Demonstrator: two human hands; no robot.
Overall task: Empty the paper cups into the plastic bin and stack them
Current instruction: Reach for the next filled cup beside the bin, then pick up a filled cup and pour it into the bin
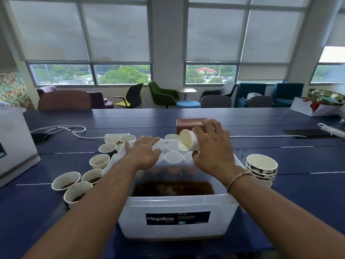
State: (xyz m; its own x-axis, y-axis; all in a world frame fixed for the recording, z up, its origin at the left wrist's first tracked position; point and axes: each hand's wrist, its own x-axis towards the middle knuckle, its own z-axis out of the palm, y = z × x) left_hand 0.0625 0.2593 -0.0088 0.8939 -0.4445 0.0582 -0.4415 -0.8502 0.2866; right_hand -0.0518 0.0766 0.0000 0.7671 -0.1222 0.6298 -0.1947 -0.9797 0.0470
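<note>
A bright lounge with tall, blind-covered windows and scattered armchairs lies behind a long dark blue table point(186, 113), seen from a head-worn camera looking forward and down. At the near edge of the table stands a clear plastic bin point(177, 206) with a pool of brown liquid point(173, 188) in its bottom. The right hand point(212, 152) is over the bin's far side, its fingers and thumb wrapped around a paper cup point(187, 141). This cup is tipped over, its long axis close to level and its mouth facing left. The inside looks white and drained. The left hand point(143, 152) reaches flat over the bin's far left corner with straight fingers, grasping nothing. Whether it touches the rim cannot be told. More white cups point(173, 157) crowd the table just beyond the bin, and several filled cups point(66, 181) holding dark liquid stand to its left. A stack of empty cups point(261, 167) stands upright just right of the bin, mouths up. That stack lies to the right of the right hand, the nearer hand. The tipped cup would likely need turning mouth-up before it can nest into the top one.
</note>
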